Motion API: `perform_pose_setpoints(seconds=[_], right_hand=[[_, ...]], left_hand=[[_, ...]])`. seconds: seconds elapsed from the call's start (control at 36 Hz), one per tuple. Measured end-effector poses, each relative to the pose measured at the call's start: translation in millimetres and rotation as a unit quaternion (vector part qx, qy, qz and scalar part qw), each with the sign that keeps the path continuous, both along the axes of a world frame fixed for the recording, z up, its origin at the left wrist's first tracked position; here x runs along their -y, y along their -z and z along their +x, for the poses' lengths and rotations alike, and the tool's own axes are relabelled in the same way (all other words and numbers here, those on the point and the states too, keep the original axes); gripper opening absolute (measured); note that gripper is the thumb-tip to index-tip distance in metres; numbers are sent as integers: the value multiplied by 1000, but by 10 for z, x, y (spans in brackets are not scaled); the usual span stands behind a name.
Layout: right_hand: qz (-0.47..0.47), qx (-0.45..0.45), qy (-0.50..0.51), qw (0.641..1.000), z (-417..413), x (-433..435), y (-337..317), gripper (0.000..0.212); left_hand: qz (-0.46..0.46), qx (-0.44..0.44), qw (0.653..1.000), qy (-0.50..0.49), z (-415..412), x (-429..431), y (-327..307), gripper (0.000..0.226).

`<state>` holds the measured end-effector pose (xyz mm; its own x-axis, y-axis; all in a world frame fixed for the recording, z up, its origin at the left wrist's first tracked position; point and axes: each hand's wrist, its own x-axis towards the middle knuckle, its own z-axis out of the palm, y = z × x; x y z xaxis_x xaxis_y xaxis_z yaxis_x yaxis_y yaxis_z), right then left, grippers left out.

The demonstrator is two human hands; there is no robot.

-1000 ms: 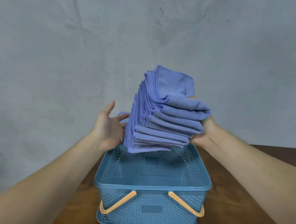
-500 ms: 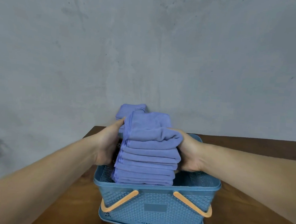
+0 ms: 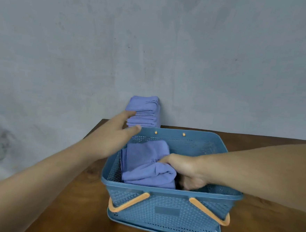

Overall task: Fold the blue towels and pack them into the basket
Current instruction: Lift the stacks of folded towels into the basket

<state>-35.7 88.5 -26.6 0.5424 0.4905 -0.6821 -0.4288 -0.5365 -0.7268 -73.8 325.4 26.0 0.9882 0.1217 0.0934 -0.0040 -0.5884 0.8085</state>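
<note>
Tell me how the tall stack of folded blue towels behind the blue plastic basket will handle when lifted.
The stack of folded blue towels is probably soft and floppy, sagging unless squeezed from both sides. Tall, narrow, many loose layers: it may lean or shed towels. Likely light, being only cloth.

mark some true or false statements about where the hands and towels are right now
1. The folded towels in the basket lie toward its left side. True.
2. The left hand is inside the basket. False: it is open above the far left corner, reaching toward the second towel stack behind the basket.
3. The orange handle stands upright. False: it hangs down against the front wall.
4. The right hand grips the folded towels inside the basket. True.
</note>
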Motion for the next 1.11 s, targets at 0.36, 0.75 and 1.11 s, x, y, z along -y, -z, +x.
perform_pose_setpoints(seconds=[0.36,0.75,1.11], right_hand=[[87,1,149,985,-168,-283,193,62],[-80,65,36,994,154,-74,-236,59],[-139,175,-40,974,805,-70,-1110,50]], left_hand=[[-54,-46,997,-42,-84,-42,468,47],[311,-83,916,239,-185,240,43,67],[322,-58,917,229,93,130,-159,72]])
